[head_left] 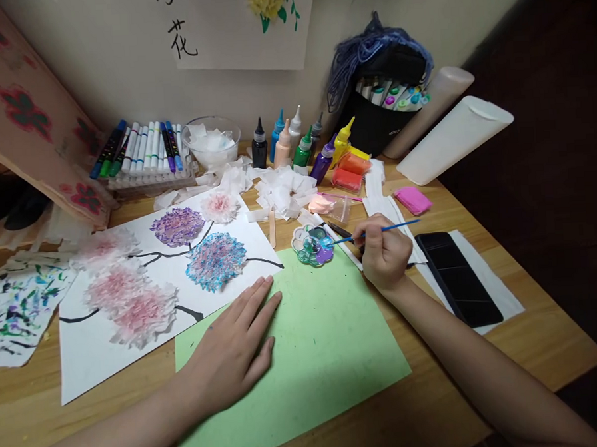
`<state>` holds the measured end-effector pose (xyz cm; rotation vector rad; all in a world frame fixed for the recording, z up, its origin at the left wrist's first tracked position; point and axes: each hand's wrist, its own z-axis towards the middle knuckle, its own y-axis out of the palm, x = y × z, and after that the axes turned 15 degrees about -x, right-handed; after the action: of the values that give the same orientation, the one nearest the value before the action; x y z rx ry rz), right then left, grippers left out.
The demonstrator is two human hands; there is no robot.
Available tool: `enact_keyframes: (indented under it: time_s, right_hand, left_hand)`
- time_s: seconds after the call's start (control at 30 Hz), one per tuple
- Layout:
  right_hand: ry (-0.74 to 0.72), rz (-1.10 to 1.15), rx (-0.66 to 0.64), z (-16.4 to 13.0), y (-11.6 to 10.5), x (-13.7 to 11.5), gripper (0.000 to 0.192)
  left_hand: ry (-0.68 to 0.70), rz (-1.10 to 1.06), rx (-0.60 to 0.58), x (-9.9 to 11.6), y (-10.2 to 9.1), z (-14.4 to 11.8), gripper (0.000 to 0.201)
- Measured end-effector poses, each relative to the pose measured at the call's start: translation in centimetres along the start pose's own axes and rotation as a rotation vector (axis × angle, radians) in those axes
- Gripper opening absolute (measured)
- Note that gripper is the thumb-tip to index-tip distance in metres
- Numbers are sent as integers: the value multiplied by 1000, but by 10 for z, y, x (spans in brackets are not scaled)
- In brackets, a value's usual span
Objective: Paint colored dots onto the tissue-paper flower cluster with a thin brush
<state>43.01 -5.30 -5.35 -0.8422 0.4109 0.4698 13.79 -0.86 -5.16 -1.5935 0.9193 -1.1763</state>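
Observation:
My right hand (386, 252) is closed around a thin blue paintbrush (397, 225). Its tip touches or hovers just over a flower-shaped paint palette (312, 245) with purple, green and pale paint in its wells. My left hand (239, 336) lies flat with fingers stretched, across a green sheet (329, 335) and the lower edge of a white paper picture (86, 368). On that picture are black branches, pink fluffy paper flowers (146, 313), a purple one (177, 227) and a blue-and-pink one (216, 262).
Paint bottles (302, 148), torn white tissue (284, 189), a glass bowl (211, 144) and markers (147, 148) line the back. A phone (459, 278) and a pink packet (413, 200) lie right. A paint-streaked cloth (22, 304) is at the left; a white container (454, 138) stands back right.

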Motion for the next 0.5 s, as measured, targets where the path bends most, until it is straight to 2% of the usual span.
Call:
enact_keyframes:
  time_s: [0.5]
  right_hand:
    - [25, -4, -11, 2, -3, -2, 38]
  left_hand:
    - [2, 0, -6, -1, 1, 1, 51]
